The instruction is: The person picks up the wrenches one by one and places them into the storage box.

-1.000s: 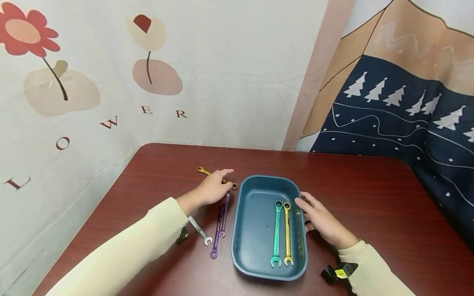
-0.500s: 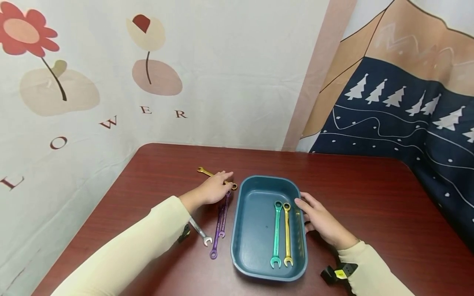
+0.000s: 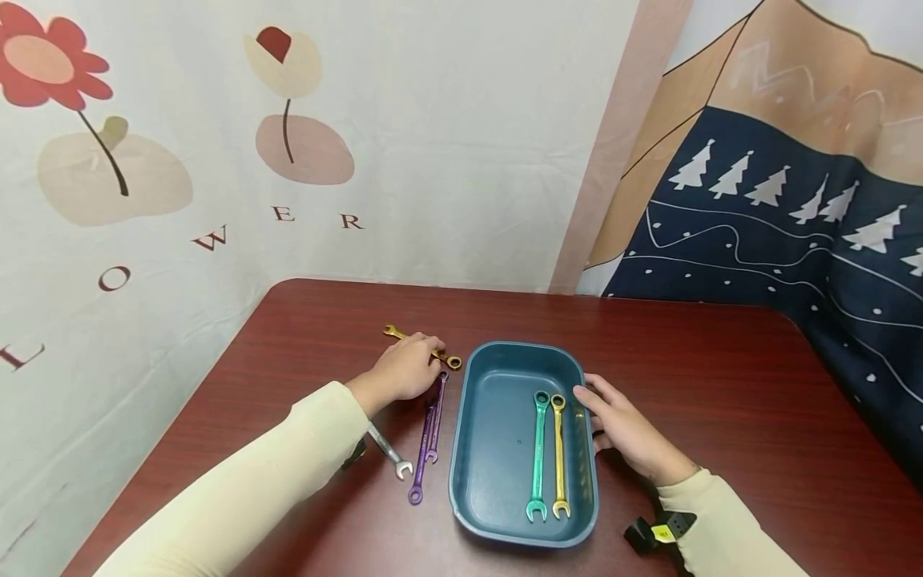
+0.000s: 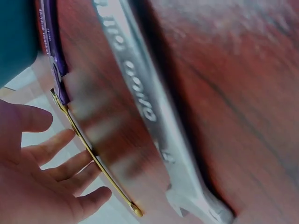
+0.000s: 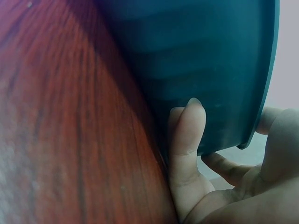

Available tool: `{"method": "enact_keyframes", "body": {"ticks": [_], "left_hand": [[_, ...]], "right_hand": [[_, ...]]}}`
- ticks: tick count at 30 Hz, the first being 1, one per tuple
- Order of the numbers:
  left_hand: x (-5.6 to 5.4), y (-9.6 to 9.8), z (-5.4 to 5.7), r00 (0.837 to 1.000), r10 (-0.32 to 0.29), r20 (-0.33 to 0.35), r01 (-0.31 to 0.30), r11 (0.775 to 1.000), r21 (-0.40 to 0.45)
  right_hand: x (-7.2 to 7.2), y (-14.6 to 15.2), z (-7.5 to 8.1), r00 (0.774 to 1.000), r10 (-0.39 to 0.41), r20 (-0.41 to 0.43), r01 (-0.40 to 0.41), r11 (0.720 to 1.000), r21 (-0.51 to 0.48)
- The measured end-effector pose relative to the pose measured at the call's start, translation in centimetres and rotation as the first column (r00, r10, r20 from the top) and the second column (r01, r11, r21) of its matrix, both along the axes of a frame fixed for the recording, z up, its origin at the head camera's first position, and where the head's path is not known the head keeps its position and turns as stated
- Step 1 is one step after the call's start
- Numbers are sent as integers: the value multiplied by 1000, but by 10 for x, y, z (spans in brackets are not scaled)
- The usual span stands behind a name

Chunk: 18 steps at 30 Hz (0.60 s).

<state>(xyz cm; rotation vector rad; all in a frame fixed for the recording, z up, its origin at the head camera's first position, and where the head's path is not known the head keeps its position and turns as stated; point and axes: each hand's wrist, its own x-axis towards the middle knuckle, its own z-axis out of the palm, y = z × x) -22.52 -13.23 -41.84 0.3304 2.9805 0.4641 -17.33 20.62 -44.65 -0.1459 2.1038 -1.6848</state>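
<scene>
My left hand (image 3: 405, 367) is over a gold combination wrench (image 3: 453, 362) lying on the table left of the tray and covers its middle. In the left wrist view the fingers are spread with their tips at the gold wrench (image 4: 112, 179), and the thumb stands apart from it; firm contact cannot be made out. My right hand (image 3: 626, 425) holds the right wall of a blue plastic tray (image 3: 481, 521), thumb over the rim and fingers outside. Inside the tray, a green wrench (image 3: 538, 457) and a yellow wrench (image 3: 559, 457) lie side by side.
Between the left forearm and the tray lie two purple wrenches (image 3: 421, 465), close together or overlapping. A silver wrench (image 3: 392, 453) is beside them, partly hidden by the left sleeve. The reddish-brown table (image 3: 757, 385) meets a printed cloth backdrop (image 3: 461, 160) at its far edge.
The left hand's fingers have bent down and drawn back a little over the gold wrench. The right hand and the tray have stayed in place.
</scene>
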Motion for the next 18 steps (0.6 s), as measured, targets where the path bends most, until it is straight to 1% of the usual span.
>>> {"method": "enact_keyframes", "body": {"ticks": [7, 12, 18], "left_hand": [[1, -2, 1, 998, -40, -58, 34, 995, -94], [1, -8, 2, 994, -63, -93, 53, 993, -108], [-1, -17, -1, 987, -61, -151, 42, 991, -129]], "right_hand": [[0, 1, 1, 1000, 1, -3, -1, 1000, 2], [0, 1, 1, 1000, 5, -5, -5, 1000, 2], [0, 0, 0, 1000, 4, -5, -4, 1000, 6]]}}
